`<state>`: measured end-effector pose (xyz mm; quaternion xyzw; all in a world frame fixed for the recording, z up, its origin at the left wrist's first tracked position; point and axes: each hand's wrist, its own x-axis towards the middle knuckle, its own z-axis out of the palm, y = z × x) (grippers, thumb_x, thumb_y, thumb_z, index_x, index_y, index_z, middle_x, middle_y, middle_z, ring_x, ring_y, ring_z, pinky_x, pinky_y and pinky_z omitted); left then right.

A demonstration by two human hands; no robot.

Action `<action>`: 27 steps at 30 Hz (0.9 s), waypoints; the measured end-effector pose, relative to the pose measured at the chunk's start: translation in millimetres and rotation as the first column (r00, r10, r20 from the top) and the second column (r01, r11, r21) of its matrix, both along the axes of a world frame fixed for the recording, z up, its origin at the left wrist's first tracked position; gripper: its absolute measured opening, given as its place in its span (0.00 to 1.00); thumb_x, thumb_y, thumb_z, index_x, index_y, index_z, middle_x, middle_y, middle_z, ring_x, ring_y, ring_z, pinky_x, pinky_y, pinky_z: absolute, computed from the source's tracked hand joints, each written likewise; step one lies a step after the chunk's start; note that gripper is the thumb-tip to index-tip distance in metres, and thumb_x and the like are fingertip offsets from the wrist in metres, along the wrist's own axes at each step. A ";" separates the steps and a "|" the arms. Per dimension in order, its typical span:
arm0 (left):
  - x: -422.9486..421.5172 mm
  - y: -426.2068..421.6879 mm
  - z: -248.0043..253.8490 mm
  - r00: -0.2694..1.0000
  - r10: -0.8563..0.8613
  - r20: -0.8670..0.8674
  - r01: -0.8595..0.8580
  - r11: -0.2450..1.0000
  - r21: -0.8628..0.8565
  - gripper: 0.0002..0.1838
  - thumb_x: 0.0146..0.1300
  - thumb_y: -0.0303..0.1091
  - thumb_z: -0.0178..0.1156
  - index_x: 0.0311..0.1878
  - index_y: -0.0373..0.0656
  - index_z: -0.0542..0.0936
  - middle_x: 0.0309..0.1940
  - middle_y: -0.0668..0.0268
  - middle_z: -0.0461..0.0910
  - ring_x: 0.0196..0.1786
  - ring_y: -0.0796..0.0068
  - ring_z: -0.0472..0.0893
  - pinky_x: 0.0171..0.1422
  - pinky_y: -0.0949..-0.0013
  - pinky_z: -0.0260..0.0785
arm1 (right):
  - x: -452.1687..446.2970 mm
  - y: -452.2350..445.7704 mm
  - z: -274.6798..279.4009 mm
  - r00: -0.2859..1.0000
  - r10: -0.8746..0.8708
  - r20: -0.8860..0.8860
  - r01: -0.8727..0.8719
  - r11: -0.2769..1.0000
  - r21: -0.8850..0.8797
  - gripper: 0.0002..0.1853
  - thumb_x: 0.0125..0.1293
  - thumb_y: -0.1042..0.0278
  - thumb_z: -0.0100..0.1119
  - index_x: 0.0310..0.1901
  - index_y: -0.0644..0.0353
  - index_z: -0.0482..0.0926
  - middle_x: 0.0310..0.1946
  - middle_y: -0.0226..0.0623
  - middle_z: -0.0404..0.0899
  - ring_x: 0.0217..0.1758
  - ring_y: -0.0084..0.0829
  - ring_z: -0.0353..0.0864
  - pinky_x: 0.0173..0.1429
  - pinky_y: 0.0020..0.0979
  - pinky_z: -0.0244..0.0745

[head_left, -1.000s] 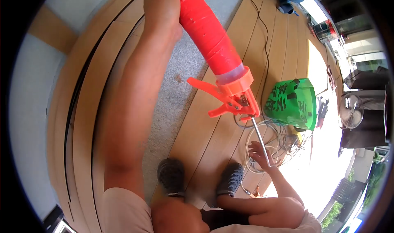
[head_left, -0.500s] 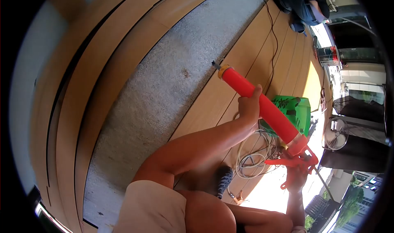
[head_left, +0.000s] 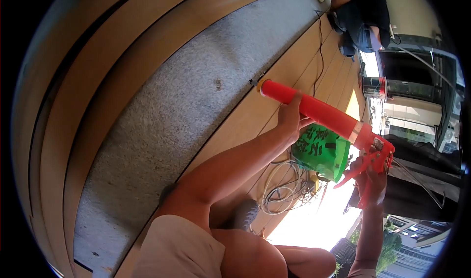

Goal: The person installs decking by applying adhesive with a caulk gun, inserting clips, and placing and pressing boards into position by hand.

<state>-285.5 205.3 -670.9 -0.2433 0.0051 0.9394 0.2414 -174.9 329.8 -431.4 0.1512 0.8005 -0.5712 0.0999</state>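
Note:
A long red caulking gun (head_left: 326,115) lies slantwise across the view, its dark nozzle at the upper left over the edge between the boards (head_left: 235,126) and the grey concrete strip (head_left: 162,106). My left hand (head_left: 292,116) is wrapped round its red barrel near the front. At the rear end my right hand (head_left: 373,182) grips the red handle beside the trigger. A thin bent metal rod sticks out behind the handle. Beneath the barrel stands a green bag (head_left: 321,153) with dark writing.
A coiled pale hose (head_left: 279,192) lies on the boards near my shoe (head_left: 245,214). A person in dark clothes (head_left: 360,18) crouches at the top right, with a bucket (head_left: 375,88) nearby. Long curved boards (head_left: 98,82) run along the left side.
My right hand has come up from the floor side and taken the handle. My left hand has swung the gun round, nozzle now pointing upper left. The view has turned, showing more of the concrete.

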 end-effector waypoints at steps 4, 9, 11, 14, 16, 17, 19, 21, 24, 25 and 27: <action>-9.1 0.2 -9.2 0.999 -0.005 0.040 0.005 1.000 0.004 0.22 0.72 0.51 0.54 0.49 0.37 0.74 0.42 0.57 0.81 0.45 0.63 0.84 0.53 0.56 0.83 | -12.4 -28.1 -1.3 0.996 -0.090 0.014 0.089 0.995 0.046 0.23 0.70 0.70 0.54 0.63 0.67 0.64 0.39 0.42 0.76 0.40 0.35 0.79 0.45 0.40 0.81; -18.0 4.6 -25.5 0.999 -0.009 0.042 0.007 0.999 0.049 0.22 0.73 0.52 0.54 0.48 0.37 0.74 0.41 0.58 0.81 0.43 0.63 0.84 0.48 0.56 0.85 | -26.0 -51.8 -5.5 0.997 -0.074 0.017 0.072 0.990 0.119 0.19 0.70 0.69 0.55 0.59 0.67 0.67 0.36 0.42 0.77 0.38 0.34 0.80 0.43 0.37 0.80; -20.8 0.0 -26.9 1.000 0.011 0.024 -0.013 0.997 0.077 0.23 0.73 0.52 0.52 0.48 0.37 0.75 0.41 0.57 0.81 0.43 0.63 0.84 0.49 0.56 0.84 | -30.1 -57.9 -7.5 0.997 -0.078 0.018 0.074 0.987 0.142 0.18 0.71 0.68 0.55 0.57 0.67 0.69 0.35 0.41 0.77 0.36 0.33 0.80 0.41 0.36 0.80; -22.9 -2.1 -27.9 0.999 0.023 0.023 -0.025 0.996 0.084 0.23 0.74 0.53 0.51 0.49 0.37 0.75 0.41 0.57 0.81 0.43 0.63 0.84 0.49 0.55 0.84 | -35.3 -72.3 -8.6 0.984 -0.176 0.025 0.169 0.970 0.175 0.16 0.71 0.66 0.56 0.55 0.65 0.70 0.31 0.37 0.77 0.32 0.30 0.79 0.37 0.32 0.80; -23.2 -4.9 -29.1 1.000 0.017 0.000 -0.017 0.997 0.079 0.23 0.75 0.51 0.48 0.51 0.36 0.73 0.45 0.55 0.80 0.48 0.61 0.83 0.56 0.54 0.82 | -38.0 -80.6 -8.1 0.977 -0.212 0.013 0.204 0.955 0.213 0.16 0.72 0.64 0.56 0.55 0.64 0.71 0.30 0.35 0.77 0.30 0.28 0.79 0.35 0.30 0.78; -23.7 -6.1 -28.9 1.000 0.014 -0.027 -0.012 0.997 0.073 0.24 0.77 0.50 0.45 0.53 0.35 0.72 0.50 0.53 0.80 0.53 0.60 0.82 0.62 0.53 0.79 | -39.3 -84.7 -7.5 0.974 -0.224 0.009 0.217 0.950 0.226 0.15 0.72 0.64 0.56 0.54 0.63 0.71 0.30 0.35 0.77 0.30 0.27 0.78 0.35 0.30 0.78; -25.3 -5.8 -30.0 1.000 0.029 -0.003 -0.029 0.996 0.088 0.24 0.75 0.51 0.48 0.51 0.36 0.73 0.46 0.55 0.80 0.49 0.61 0.83 0.55 0.55 0.82 | -41.8 -92.9 -5.3 0.969 -0.249 0.008 0.242 0.949 0.202 0.10 0.72 0.67 0.55 0.47 0.65 0.73 0.28 0.37 0.77 0.28 0.29 0.79 0.33 0.31 0.78; -26.5 -6.6 -29.7 0.999 0.045 0.020 -0.047 0.994 0.103 0.24 0.74 0.53 0.51 0.50 0.37 0.74 0.42 0.57 0.81 0.44 0.62 0.84 0.49 0.56 0.84 | -43.4 -100.3 -4.1 0.964 -0.264 0.012 0.256 0.944 0.207 0.08 0.73 0.68 0.55 0.44 0.65 0.73 0.26 0.37 0.77 0.26 0.29 0.79 0.32 0.31 0.77; -27.4 -9.4 -28.7 0.998 0.055 0.032 -0.058 0.992 0.112 0.24 0.74 0.53 0.51 0.50 0.36 0.74 0.43 0.56 0.80 0.44 0.61 0.84 0.49 0.57 0.85 | -44.8 -107.0 -3.2 0.964 -0.266 0.015 0.254 0.937 0.241 0.09 0.73 0.66 0.55 0.43 0.64 0.73 0.25 0.36 0.75 0.24 0.28 0.78 0.30 0.29 0.76; -27.5 -9.8 -28.6 0.998 0.060 0.030 -0.063 0.991 0.116 0.24 0.74 0.53 0.51 0.51 0.36 0.73 0.43 0.55 0.80 0.44 0.61 0.84 0.48 0.57 0.85 | -44.9 -108.8 -3.1 0.965 -0.261 0.014 0.248 0.933 0.261 0.09 0.73 0.66 0.55 0.43 0.64 0.73 0.24 0.35 0.75 0.24 0.27 0.77 0.29 0.29 0.76; -28.6 -10.7 -28.4 0.997 0.066 0.028 -0.069 0.990 0.122 0.24 0.74 0.52 0.52 0.51 0.35 0.73 0.43 0.55 0.80 0.44 0.61 0.84 0.48 0.57 0.86 | -45.2 -112.3 -3.2 0.964 -0.264 0.018 0.250 0.933 0.260 0.09 0.73 0.65 0.55 0.43 0.63 0.73 0.24 0.34 0.74 0.23 0.27 0.77 0.29 0.28 0.75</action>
